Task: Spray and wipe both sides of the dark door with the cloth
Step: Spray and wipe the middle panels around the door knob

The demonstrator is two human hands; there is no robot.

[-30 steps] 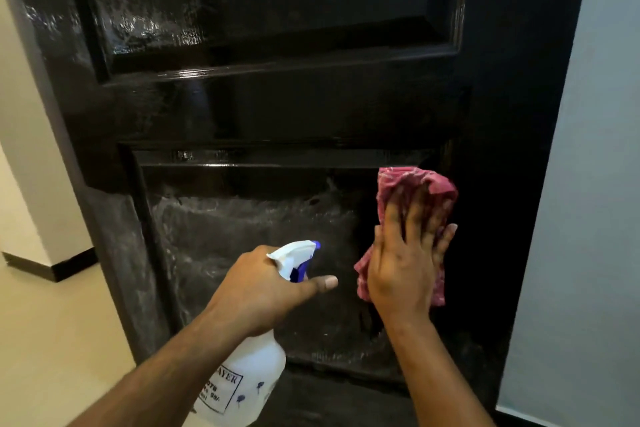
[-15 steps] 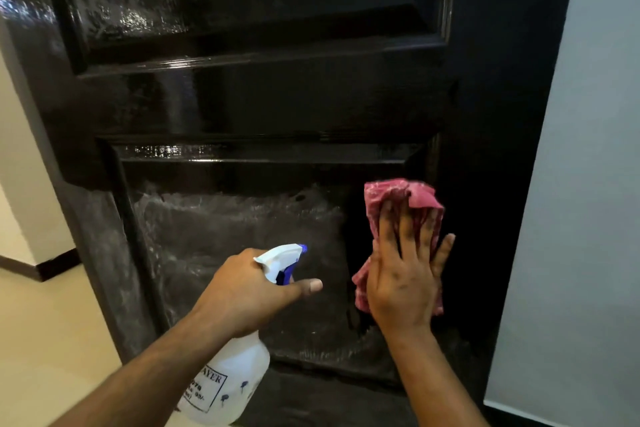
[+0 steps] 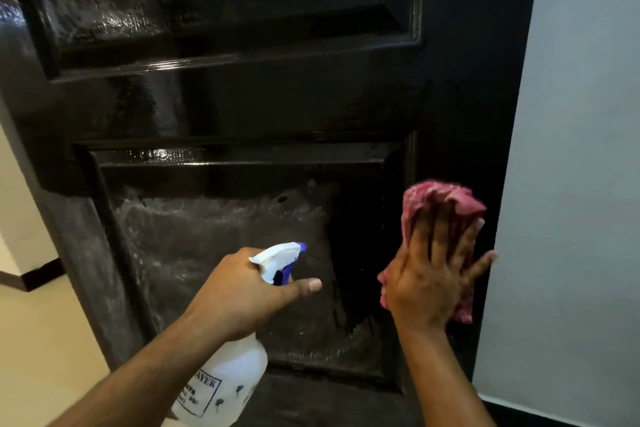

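Head: tilted bottle (image 3: 225, 381), nozzle (image 3: 302, 247) toward door (image 3: 277, 107)

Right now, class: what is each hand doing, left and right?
Left hand: grips the spray bottle.
Right hand: open, straight fingers press the pink cloth against the dark door.

Glossy black-painted door (image 3: 277, 107), filmed with whitish wet streaks across lower panel (image 3: 225, 253). Soft, crumpled pink cloth (image 3: 440, 198). Translucent white plastic spray bottle (image 3: 225, 374), smooth, with blue plastic trigger (image 3: 282, 276). Matt pale wall (image 3: 571, 149); smooth cream floor (image 3: 41, 340).
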